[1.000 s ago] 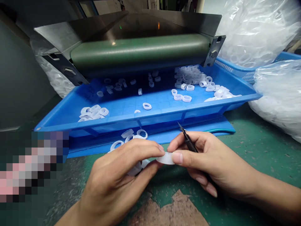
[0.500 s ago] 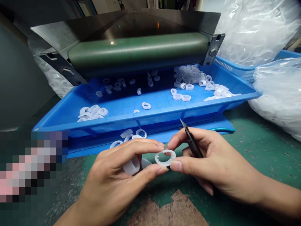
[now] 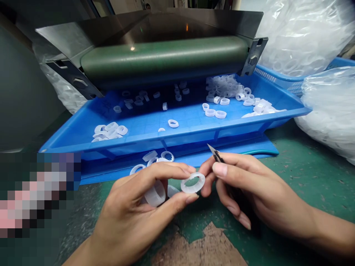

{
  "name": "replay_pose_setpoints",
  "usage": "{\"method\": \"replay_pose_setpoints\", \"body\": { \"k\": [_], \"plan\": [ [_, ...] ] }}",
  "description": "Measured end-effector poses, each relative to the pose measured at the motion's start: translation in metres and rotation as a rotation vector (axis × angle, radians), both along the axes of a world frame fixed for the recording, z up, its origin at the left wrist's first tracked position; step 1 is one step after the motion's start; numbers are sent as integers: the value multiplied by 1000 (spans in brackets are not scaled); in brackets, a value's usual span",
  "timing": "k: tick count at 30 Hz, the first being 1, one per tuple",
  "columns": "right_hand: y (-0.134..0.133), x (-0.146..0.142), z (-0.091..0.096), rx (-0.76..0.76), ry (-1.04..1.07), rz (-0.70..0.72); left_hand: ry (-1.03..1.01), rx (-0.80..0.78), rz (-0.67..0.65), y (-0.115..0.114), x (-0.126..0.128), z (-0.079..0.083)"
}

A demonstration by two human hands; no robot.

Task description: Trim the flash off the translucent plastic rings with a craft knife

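My left hand point(image 3: 130, 210) is closed on a clear ring point(image 3: 192, 183) and a wider ring point(image 3: 155, 194). My right hand point(image 3: 255, 188) pinches a small black knife point(image 3: 217, 157) just beside them.

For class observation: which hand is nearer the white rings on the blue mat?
Left: the left hand sits just below the white rings; the right hand is farther right.

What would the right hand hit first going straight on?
Probably the blue tray's front wall, just past the blade of the craft knife in the right hand; depth unclear, it may pass above.
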State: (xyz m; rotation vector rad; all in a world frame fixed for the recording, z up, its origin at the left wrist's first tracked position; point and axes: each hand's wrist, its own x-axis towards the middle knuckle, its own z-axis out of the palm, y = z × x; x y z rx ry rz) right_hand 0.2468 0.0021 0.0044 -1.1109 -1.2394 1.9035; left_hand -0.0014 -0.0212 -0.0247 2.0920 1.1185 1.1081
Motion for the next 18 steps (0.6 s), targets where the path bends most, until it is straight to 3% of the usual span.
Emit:
{"method": "replay_pose_setpoints", "body": {
  "k": [6, 14, 18],
  "plan": [
    [-2, -1, 2, 49, 8, 3, 100, 48, 120, 1, -2, -1],
    [-13, 12, -7, -18, 68, 63, -43, -18, -113, 1, 6, 6],
    [-13, 14, -7, -47, 85, 124, -36, -21, -130, 4, 5, 8]
  ]
}}
